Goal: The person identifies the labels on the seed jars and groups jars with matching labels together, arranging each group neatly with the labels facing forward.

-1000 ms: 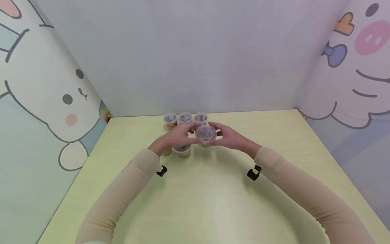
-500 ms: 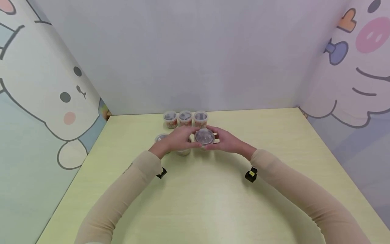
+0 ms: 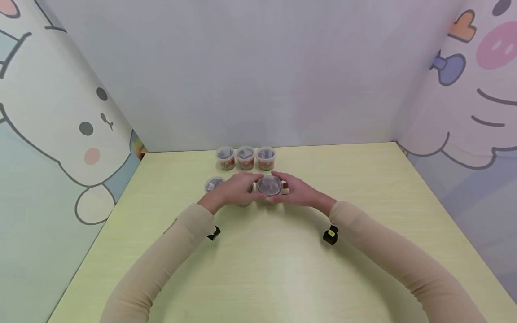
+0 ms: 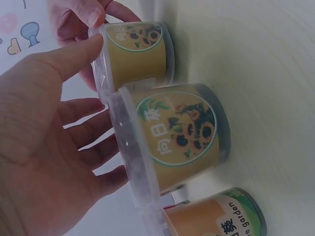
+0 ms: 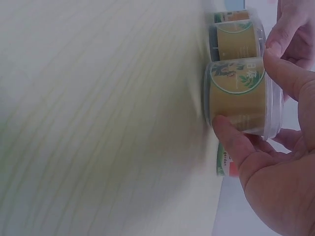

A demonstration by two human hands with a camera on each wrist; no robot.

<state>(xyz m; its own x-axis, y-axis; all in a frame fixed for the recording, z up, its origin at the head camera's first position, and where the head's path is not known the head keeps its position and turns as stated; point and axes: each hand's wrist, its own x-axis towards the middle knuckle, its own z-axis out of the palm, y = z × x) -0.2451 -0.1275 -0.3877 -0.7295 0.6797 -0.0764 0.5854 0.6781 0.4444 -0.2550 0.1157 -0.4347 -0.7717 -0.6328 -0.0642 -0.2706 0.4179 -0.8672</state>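
Both hands hold one round lidded plastic tub (image 3: 269,185), upright at the right end of the front row. It has a clear lid and a tan label with flowers. My left hand (image 3: 240,187) has its thumb and fingers at the lid's left side. On the other side, my right hand (image 3: 297,190) grips the tub, a finger low on the label in the right wrist view. Whether its base touches the table cannot be told. Beside it stands a similar tub (image 4: 182,132), mostly hidden by my left hand in the head view. A third tub (image 3: 213,184) is further left.
Behind the hands, three more tubs (image 3: 245,158) with red on their labels stand in a row near the back wall (image 3: 258,89). The pale wooden table (image 3: 278,264) reaches toward me. Cartoon-printed panels (image 3: 44,134) flank both sides.
Both hands have brought the held tub toward me and slightly left, into line with the front tubs. The back row is more fully visible now.
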